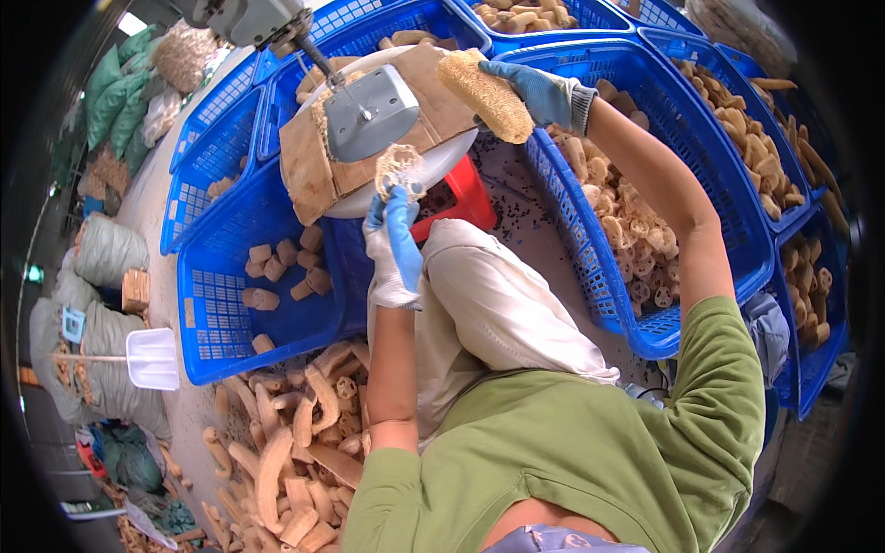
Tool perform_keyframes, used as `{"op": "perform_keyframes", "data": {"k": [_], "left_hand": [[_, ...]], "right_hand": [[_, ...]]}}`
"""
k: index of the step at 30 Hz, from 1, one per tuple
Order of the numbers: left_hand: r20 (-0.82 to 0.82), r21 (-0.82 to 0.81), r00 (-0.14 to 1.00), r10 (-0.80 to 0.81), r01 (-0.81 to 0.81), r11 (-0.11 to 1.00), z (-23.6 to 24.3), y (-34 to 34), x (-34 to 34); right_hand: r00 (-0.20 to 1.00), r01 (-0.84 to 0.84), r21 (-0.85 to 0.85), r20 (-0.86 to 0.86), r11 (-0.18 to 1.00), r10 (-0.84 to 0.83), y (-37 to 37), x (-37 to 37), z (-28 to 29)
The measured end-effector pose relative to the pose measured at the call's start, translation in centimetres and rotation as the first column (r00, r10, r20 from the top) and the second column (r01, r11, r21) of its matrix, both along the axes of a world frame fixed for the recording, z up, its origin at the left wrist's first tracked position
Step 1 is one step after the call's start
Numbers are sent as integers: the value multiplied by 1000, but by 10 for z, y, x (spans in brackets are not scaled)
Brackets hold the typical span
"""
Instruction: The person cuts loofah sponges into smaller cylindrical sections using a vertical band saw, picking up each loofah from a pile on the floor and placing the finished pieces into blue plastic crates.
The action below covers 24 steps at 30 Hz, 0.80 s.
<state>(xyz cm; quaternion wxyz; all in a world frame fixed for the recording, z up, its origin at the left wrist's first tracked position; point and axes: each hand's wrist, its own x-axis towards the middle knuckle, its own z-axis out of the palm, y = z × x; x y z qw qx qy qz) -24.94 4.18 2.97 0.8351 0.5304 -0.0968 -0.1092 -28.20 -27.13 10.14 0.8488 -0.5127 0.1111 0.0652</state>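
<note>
Fingers closed in the head view: the left hand (392, 241), gloved in white and blue, pinches a short loofah piece (400, 166) at the near edge of the round white worktop (454, 152), just in front of the grey metal plate (378, 115). And over on the right, the right hand (546, 94) has a long loofah (486, 97) in its grip, fingers across the top, holding it out at the worktop's right side! Whether either piece touches the surface, I can't tell.

The step in hand, as I judge it: handling loofah at the machine, one piece per hand, with the machine's head (247, 20) reaching in above the plate. The next move calls for a firm hold on both pieces and fingertips well clear of that thin rod.

Below left, a blue basket (196, 336) holds a few short chunks (261, 300); on the right, a bigger blue basket (656, 343) carries a heap of cut pieces (636, 244).
</note>
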Motion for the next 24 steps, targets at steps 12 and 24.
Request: {"op": "perform_keyframes", "data": {"k": [12, 24], "left_hand": [[-43, -67, 979, -200, 197, 978, -24, -22, -37], [41, -192, 994, -98, 104, 976, -31, -18, -36]], "right_hand": [[91, 873, 221, 802, 434, -591, 58, -126, 57], [765, 643, -626, 552, 442, -330, 11, 32, -10]]}}
